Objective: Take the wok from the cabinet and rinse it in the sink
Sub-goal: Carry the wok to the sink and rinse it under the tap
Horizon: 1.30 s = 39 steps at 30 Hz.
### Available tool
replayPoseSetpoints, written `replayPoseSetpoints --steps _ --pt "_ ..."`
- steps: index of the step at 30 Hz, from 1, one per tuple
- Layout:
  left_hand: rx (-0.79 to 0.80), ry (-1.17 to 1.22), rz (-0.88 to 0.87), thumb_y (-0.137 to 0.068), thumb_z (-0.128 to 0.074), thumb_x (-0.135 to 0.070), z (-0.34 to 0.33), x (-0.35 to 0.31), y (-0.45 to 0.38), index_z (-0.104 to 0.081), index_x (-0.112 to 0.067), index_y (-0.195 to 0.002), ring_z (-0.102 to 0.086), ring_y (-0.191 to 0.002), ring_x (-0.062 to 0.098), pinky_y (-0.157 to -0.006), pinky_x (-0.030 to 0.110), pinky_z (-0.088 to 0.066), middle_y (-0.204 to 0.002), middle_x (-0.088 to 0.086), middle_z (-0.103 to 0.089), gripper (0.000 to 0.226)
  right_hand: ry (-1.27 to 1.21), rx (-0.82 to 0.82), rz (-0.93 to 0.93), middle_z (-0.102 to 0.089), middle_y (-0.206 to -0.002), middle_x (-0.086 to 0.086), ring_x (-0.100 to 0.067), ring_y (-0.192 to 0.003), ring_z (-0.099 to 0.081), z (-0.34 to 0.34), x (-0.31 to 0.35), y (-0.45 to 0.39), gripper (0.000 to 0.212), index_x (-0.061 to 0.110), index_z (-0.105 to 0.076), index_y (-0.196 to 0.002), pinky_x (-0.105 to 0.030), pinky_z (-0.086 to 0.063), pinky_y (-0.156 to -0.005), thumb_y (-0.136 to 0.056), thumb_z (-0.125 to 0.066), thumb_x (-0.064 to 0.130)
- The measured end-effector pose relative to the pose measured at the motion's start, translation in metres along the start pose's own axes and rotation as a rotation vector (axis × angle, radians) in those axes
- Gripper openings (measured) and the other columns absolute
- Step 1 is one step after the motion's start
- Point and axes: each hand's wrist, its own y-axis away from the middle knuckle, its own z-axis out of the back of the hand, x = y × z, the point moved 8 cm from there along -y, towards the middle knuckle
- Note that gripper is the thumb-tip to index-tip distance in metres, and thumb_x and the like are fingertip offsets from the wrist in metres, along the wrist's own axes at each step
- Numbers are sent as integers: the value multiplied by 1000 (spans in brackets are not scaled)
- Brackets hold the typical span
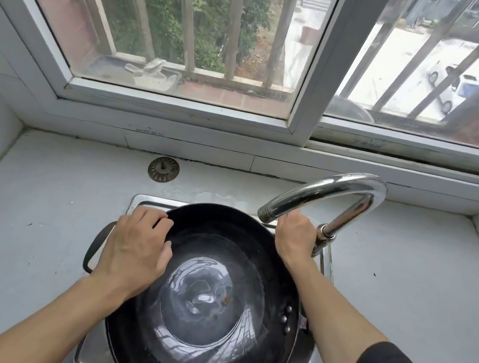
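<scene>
Sitting in the sink (97,356), the wok (206,301) is clasped at its left rim by the left hand (134,246), the faucet (334,187) beyond its far-right rim gripped by the right hand (295,237).

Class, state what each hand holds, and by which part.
Left hand holds the round black metal wok at its left rim; right hand grips the curved chrome tap low on its neck.
</scene>
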Motion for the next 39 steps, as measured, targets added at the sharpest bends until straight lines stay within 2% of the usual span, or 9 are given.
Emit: replayPoseSetpoints --steps 3,6,10,12,17,21,27,32,39 --pt "-4 20 24 -74 -58 -24 -1 1 -5 -70 -9 -98 -57 -96 28 -69 43 -49 -101 5 -65 31 -136 -89 39 -44 -68 -4 -34 -65 -52 2 -1 0 29 6 -53 -87 -35 -30 -58 -101 -33 20" --pt "-5 33 41 -75 -57 -25 0 1 -6 -69 -9 -98 -56 -94 28 -68 44 -48 -100 5 -65 31 -331 -237 117 -43 -70 -2 -26 -63 -42 7 -3 4 31 7 -50 -81 -37 -33 -59 -100 -35 24" --pt "1 29 59 -76 -55 -26 0 3 -7 -69 -10 -100 -55 -95 28 -70 44 -48 -100 4 -64 32 -272 -352 252 -38 -81 1 -16 -73 -32 6 -6 16 13 10 -49 -91 -30 -32 -66 -96 -41 19" --pt "4 27 66 -76 -54 -27 0 4 -7 -69 -10 -100 -55 -96 28 -70 44 -48 -101 4 -64 33 -211 -360 256 -42 -84 -3 -18 -75 -33 1 -7 17 5 8 -49 -97 -32 -34 -70 -93 -50 11" --pt "-1 21 57 -76 -55 -27 0 1 -6 -69 -10 -101 -55 -96 28 -70 43 -47 -102 4 -64 33 -80 -418 262 -50 -84 -8 -24 -73 -43 1 -2 18 26 7 -47 -102 -36 -39 -67 -82 -63 3" --pt "-2 17 56 -76 -55 -26 -2 2 -1 -69 -10 -100 -56 -96 28 -70 42 -47 -103 5 -65 32 -74 -419 245 -53 -84 -10 -27 -72 -48 -4 -4 16 27 5 -48 -106 -39 -43 -66 -84 -64 5" --pt "-6 17 65 -76 -57 -24 -4 4 5 -69 -9 -101 -56 -94 28 -70 42 -47 -101 5 -65 31 -60 -480 268 -53 -76 -10 -27 -66 -49 -3 -1 14 19 4 -52 -97 -39 -43 -60 -83 -64 1" --pt "-4 31 100 -74 -75 -14 -3 8 9 -69 -8 -102 -56 -96 30 -71 44 -47 -102 6 -65 30 -55 -525 292 -53 -73 -10 -26 -63 -48 0 1 16 19 4 -53 -95 -37 -42 -57 -81 -65 0" --pt "6 15 109 -77 -63 -21 -7 14 15 -68 -10 -101 -56 -96 29 -72 45 -48 -103 6 -65 28 -24 -538 347 -51 -72 -10 -26 -60 -47 -1 3 17 27 6 -47 -96 -37 -41 -54 -79 -67 -2"
